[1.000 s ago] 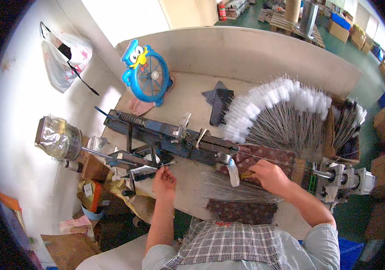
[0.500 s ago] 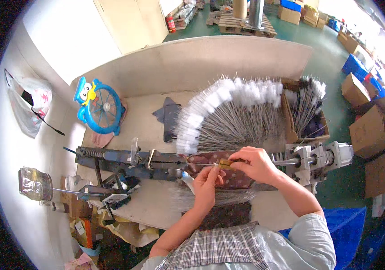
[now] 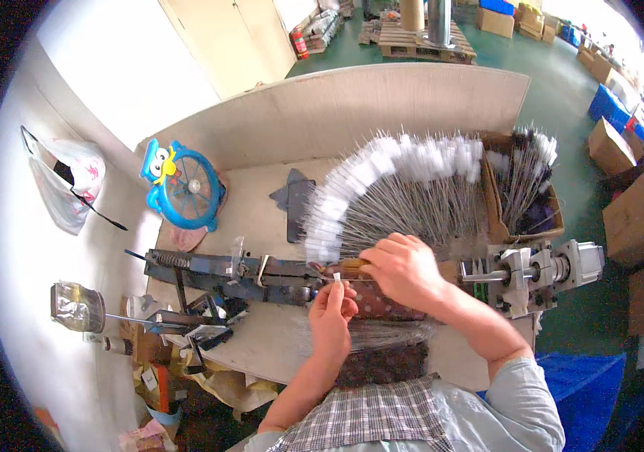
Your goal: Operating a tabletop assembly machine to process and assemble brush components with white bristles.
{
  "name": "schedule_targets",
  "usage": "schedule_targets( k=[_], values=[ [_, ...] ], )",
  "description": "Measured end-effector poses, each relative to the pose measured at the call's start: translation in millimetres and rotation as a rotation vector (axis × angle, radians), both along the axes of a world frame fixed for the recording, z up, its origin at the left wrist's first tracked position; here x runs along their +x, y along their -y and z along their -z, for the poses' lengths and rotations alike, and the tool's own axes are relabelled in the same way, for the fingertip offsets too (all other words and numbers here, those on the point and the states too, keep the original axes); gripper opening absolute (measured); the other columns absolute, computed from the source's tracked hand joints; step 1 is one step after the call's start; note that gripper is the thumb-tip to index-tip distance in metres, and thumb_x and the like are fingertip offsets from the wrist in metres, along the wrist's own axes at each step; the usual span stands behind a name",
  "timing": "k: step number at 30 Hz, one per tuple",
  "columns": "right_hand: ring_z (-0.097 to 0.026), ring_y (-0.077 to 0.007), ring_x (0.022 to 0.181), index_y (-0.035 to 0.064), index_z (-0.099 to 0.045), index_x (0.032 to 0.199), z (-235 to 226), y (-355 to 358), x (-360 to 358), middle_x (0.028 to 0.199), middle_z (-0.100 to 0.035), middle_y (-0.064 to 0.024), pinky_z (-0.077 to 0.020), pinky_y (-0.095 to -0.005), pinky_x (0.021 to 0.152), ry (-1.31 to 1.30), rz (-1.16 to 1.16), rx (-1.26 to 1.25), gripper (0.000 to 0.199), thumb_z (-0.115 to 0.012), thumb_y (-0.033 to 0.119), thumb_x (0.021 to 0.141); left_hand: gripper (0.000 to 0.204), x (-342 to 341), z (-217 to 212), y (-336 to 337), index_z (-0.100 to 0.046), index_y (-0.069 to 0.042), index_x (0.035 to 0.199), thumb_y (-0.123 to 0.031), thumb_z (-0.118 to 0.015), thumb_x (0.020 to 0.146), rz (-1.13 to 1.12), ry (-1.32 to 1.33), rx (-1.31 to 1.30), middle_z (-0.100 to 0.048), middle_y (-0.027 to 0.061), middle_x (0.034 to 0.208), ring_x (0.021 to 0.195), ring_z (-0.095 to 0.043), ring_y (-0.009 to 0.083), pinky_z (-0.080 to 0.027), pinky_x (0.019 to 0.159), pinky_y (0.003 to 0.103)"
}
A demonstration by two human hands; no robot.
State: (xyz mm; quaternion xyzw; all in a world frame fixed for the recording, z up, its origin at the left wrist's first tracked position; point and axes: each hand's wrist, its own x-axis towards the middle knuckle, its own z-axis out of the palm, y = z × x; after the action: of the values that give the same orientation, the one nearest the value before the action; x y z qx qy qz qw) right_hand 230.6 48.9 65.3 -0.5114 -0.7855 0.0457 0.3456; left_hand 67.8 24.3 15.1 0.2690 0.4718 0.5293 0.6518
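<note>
My left hand (image 3: pixel 332 315) is closed, its thumb and fingertips pinching a small white piece (image 3: pixel 338 277) that points upward. Just above it, my right hand (image 3: pixel 405 270) is curled round a yellow-brown handled tool (image 3: pixel 350 266); its working end is too small to make out. Both hands are over a maroon dotted cloth (image 3: pixel 373 300) at the middle of the bench machine (image 3: pixel 231 271). Behind them spreads a fan of thin wire brushes with white bristle heads (image 3: pixel 363 162). More thin wires (image 3: pixel 386 330) lie on the near side of the cloth.
A motor-like unit with a shaft (image 3: pixel 518 275) is at the machine's right end. An open carton (image 3: pixel 495 192) holds dark-tipped brushes. A blue toy-shaped fan (image 3: pixel 186 188) and a dark flat slab (image 3: pixel 301 211) are at the back left. A panel (image 3: pixel 337 94) edges the bench.
My right hand has moved left with the tool, and its back is turned up more. My left hand has shifted slightly left and down, and the white piece now shows. The view has shifted slightly.
</note>
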Motion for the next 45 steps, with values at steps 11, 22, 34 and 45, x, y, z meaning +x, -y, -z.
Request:
schedule_targets(
  k=[11, 22, 34, 45],
  values=[
    [-0.061, -0.0269, 0.081, 0.0071, -0.068, 0.084, 3.0, -14.3, -22.2, 0.084, -0.066, -0.0084, -0.0489, -0.0361, 0.072, -0.059, -0.069, -0.351, 0.020, -0.061, 0.024, 0.077, 0.030, -11.1, 3.6, -4.7, -0.055, -0.002, 0.092, -0.031, -0.047, 0.094, 0.160, 0.015, -0.015, -0.060, 0.0077, 0.074, 0.063, -0.057, 0.0138, -0.046, 0.055, 0.025],
    [-0.056, -0.0213, 0.090, 0.0070, -0.067, 0.091, 6.8, 4.1, -57.2, 0.090, -0.063, -0.0030, -0.0426, -0.0361, 0.079, 0.020, 0.041, -0.060, 0.030, -0.068, 0.027, 0.068, 0.037, -10.4, 8.9, -5.2, -0.050, -0.006, 0.104, -0.040, -0.039, 0.095, 0.024, 0.461, -0.080, -0.057, 0.0052, 0.099, 0.094, -0.055, 0.0164, -0.042, 0.085, 0.031],
    [-0.055, -0.0182, 0.089, 0.0172, -0.068, 0.085, 17.5, 6.5, -31.7, 0.086, -0.061, 0.0024, -0.0401, -0.0344, 0.080, 0.009, 0.000, 0.149, 0.020, -0.069, 0.024, 0.066, 0.007, 3.1, 12.5, -3.8, -0.054, -0.005, 0.092, -0.012, -0.054, 0.087, -0.080, 0.392, -0.041, -0.059, 0.0037, 0.090, 0.083, -0.058, 0.0124, -0.045, 0.078, 0.029],
    [-0.055, -0.0202, 0.091, 0.0141, -0.068, 0.090, 16.5, 8.3, -32.6, 0.092, -0.061, 0.0001, -0.0419, -0.0352, 0.077, -0.002, -0.020, 0.097, 0.024, -0.070, 0.021, 0.067, 0.008, 6.3, 3.8, -6.6, -0.053, -0.006, 0.091, -0.013, -0.054, 0.086, -0.117, 0.408, -0.051, -0.058, 0.0037, 0.092, 0.085, -0.057, 0.0125, -0.044, 0.079, 0.029]
  ],
)
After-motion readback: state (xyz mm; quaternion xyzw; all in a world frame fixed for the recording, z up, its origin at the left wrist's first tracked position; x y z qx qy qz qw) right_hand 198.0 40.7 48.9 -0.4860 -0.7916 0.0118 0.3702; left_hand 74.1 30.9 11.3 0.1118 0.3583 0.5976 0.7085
